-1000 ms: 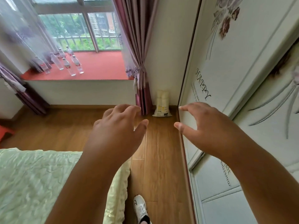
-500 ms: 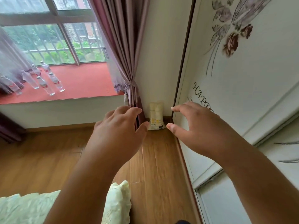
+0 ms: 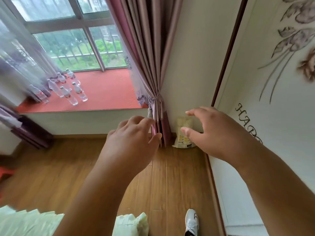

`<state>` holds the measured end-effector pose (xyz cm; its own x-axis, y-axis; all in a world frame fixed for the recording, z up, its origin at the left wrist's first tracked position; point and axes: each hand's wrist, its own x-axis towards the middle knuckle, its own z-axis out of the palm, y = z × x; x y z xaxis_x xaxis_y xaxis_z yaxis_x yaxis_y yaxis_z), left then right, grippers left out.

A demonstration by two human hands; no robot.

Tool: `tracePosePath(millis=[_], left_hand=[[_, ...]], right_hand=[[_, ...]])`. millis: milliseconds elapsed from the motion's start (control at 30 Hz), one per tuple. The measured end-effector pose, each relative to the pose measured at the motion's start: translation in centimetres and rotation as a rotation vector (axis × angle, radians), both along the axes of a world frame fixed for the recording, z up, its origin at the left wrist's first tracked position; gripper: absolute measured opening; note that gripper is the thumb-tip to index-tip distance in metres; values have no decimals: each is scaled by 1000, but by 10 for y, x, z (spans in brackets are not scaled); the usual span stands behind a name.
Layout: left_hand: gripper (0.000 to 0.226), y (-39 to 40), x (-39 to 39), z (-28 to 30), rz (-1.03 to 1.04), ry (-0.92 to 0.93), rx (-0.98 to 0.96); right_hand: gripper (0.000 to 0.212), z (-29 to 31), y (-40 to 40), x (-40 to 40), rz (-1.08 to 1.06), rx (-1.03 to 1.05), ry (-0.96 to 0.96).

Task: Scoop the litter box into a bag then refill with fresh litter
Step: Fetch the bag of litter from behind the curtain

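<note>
A pale yellow and white bag of litter [image 3: 183, 133] stands upright on the wooden floor, in the corner between the wall and the wardrobe. My right hand [image 3: 216, 132] is stretched out in front of it with fingers spread and lightly bent, holding nothing, and hides the bag's right side. My left hand [image 3: 131, 142] is held out to the left of the bag, in front of the curtain's foot, fingers relaxed and empty. No litter box or scoop is in view.
A tied pink curtain [image 3: 153, 68] hangs left of the bag. The white wardrobe [image 3: 272, 103] runs along the right. Several water bottles [image 3: 71, 91] stand on the red window ledge [image 3: 109, 92]. A green bedspread [image 3: 25, 223] lies bottom left; a white shoe [image 3: 191, 222] is below.
The view has come closer to the corner and the bag looks larger. Both hands stay outstretched; the right hand now overlaps the bag.
</note>
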<state>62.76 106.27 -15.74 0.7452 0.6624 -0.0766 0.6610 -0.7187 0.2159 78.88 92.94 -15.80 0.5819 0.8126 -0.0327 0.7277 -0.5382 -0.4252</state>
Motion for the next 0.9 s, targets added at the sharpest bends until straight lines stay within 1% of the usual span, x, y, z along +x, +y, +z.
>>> tracePosePath(millis=[133, 267, 433, 667, 900], left_hand=[[51, 30, 56, 5, 56, -3, 5], [52, 55, 95, 3, 135, -42, -6], [52, 82, 135, -6, 150, -13, -14], [51, 129, 206, -21, 64, -26, -34], [51, 206, 287, -37, -57, -45, -70]], right_hand=[[58, 4, 39, 60, 32, 3, -3], [58, 6, 74, 106, 78, -20, 13], [59, 2, 96, 151, 92, -43, 36], [60, -17, 127, 215, 3, -69, 36], [59, -25, 186, 278, -121, -106, 40]])
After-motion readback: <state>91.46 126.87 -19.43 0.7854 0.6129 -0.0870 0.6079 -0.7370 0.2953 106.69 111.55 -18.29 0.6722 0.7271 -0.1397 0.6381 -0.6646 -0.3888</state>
